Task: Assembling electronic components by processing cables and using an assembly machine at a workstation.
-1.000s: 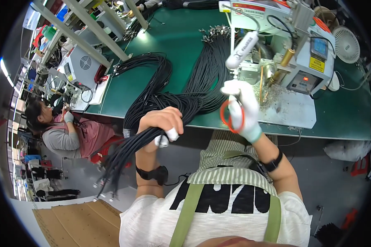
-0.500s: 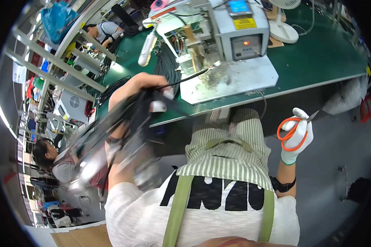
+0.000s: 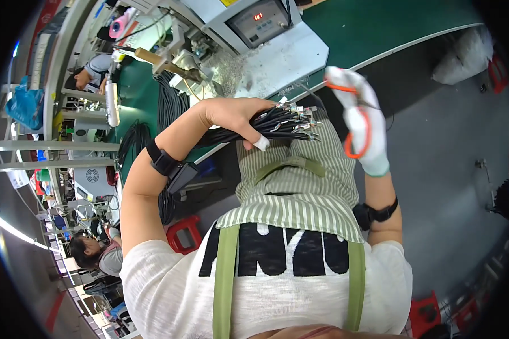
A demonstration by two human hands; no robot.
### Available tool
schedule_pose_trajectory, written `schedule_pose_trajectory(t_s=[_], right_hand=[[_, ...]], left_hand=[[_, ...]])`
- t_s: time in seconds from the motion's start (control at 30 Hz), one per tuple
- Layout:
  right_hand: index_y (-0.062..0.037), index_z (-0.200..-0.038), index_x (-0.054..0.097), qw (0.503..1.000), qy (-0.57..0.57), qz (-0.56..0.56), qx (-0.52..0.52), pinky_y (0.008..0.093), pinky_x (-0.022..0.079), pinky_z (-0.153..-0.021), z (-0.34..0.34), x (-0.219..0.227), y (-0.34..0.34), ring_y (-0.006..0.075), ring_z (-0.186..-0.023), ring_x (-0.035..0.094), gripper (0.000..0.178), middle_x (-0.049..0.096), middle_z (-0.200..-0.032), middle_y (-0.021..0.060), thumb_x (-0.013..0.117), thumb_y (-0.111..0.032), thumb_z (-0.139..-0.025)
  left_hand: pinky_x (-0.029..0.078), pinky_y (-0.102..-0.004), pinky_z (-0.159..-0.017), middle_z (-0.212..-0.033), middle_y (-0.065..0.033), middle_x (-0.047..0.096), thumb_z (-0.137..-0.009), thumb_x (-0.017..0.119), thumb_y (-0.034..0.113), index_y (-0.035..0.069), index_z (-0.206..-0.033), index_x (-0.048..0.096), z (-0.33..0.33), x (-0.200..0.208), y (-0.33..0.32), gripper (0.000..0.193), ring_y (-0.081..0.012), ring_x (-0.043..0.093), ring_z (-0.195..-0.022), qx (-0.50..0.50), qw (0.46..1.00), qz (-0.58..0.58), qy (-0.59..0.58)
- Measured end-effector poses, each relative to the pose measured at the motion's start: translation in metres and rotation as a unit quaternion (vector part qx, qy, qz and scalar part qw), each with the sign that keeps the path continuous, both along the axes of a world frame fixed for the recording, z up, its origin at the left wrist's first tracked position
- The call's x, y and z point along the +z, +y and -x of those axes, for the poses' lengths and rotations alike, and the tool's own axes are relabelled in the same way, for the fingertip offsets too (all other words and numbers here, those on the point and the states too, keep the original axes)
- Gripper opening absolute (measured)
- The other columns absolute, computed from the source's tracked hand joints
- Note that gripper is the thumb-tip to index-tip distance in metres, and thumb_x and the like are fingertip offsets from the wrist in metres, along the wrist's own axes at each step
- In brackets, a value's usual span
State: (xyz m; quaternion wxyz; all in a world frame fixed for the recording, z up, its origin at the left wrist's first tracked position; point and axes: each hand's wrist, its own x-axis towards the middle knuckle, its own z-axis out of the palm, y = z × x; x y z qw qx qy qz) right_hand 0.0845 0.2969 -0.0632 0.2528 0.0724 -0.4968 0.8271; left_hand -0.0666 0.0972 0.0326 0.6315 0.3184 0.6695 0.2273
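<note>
So the left hand point(image 3: 234, 117) is closed snugly around a thick bunch of cables point(image 3: 285, 123), fingers over the top and the thumb, with a white cover on its tip, along the near side. No real gap in that grip. The metal-tipped ends poke out past the fingers to the right, over the striped trousers point(image 3: 322, 161), kinda fanned and uneven. The rest of the bunch runs back left behind the forearm, and black lengths hang down below it.

The right hand point(image 3: 367, 127) is in a white glove and has hold of the scissors point(image 3: 369, 134), orange handles hugging the fingers. It's up and off to the right, near the cable ends but not touching them. Bit blurry there, so I can't tell which fingers are through the loops or how far apart the blades are.

Both forearms have a black strap on, the left one point(image 3: 165, 163) with a boxy bit attached.

Further out, the machine point(image 3: 257, 25) sits on the green table point(image 3: 373, 25), red digits lit, its white plate point(image 3: 291, 53) sprinkled with scraps. More cables lie on the table to its left. Red stool point(image 3: 184, 234) below the left forearm, clear plastic bag point(image 3: 466, 56) over on the right. Two co-workers are off to the left, one near the top and one lower down.
</note>
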Motion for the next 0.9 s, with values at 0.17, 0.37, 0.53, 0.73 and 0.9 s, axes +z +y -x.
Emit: schedule_pose_trajectory(t_s=[0.17,0.37,0.53,0.73,0.9], right_hand=[[0.0064,-0.129,0.046,0.961,0.005,-0.195,0.195,0.0387,0.039,-0.103,0.030,0.004,-0.047,0.0290,-0.118,0.054,0.054,0.054,-0.127,0.0192,0.058,-0.014,-0.080],[-0.0013,-0.111,0.059,0.888,0.143,-0.381,0.213,0.0375,0.048,-0.084,0.053,0.018,-0.092,0.0318,-0.093,0.060,0.041,0.061,-0.099,0.0155,0.067,-0.017,-0.074],[-0.0038,-0.104,0.061,0.859,0.131,-0.412,0.274,0.0372,0.048,-0.073,0.076,0.019,-0.116,0.0293,-0.081,0.060,0.035,0.060,-0.086,0.0122,0.070,-0.021,-0.074],[-0.0039,-0.101,0.061,0.928,0.087,-0.294,0.213,0.0346,0.047,-0.065,0.086,0.016,-0.131,0.0233,-0.070,0.059,0.032,0.059,-0.078,0.0097,0.069,-0.025,-0.078],[-0.0012,-0.092,0.060,0.938,-0.239,-0.131,0.214,0.0272,0.046,-0.056,0.095,0.039,-0.106,0.0115,-0.058,0.056,0.024,0.057,-0.066,0.0031,0.063,-0.024,-0.086]], left_hand=[[0.053,-0.0243,-0.058,-0.094,-0.0098,0.060,-0.078,0.069,0.008,-0.004,-0.121,0.045,-0.021,-0.026,-0.012,0.050,-0.0125,0.064,-0.066,0.050,0.993,-0.031,-0.098],[0.051,-0.0242,-0.056,-0.083,-0.0078,0.061,-0.080,0.067,0.006,-0.003,-0.114,0.051,-0.045,-0.070,-0.062,0.038,-0.0129,0.062,-0.061,0.111,0.992,-0.034,-0.048],[0.049,-0.0243,-0.053,-0.080,-0.0076,0.062,-0.081,0.066,0.006,-0.003,-0.109,0.053,-0.070,-0.091,-0.092,0.032,-0.0131,0.061,-0.060,0.212,0.933,-0.261,0.130],[0.045,-0.0240,-0.050,-0.072,-0.0052,0.060,-0.082,0.066,0.005,-0.002,-0.102,0.056,-0.074,-0.084,-0.106,0.023,-0.0117,0.058,-0.057,0.389,0.841,-0.346,0.148],[0.041,-0.0230,-0.048,-0.064,-0.0009,0.057,-0.084,0.066,0.004,0.000,-0.097,0.057,-0.055,-0.069,-0.113,0.016,-0.0070,0.053,-0.053,0.540,0.818,-0.195,-0.036]])
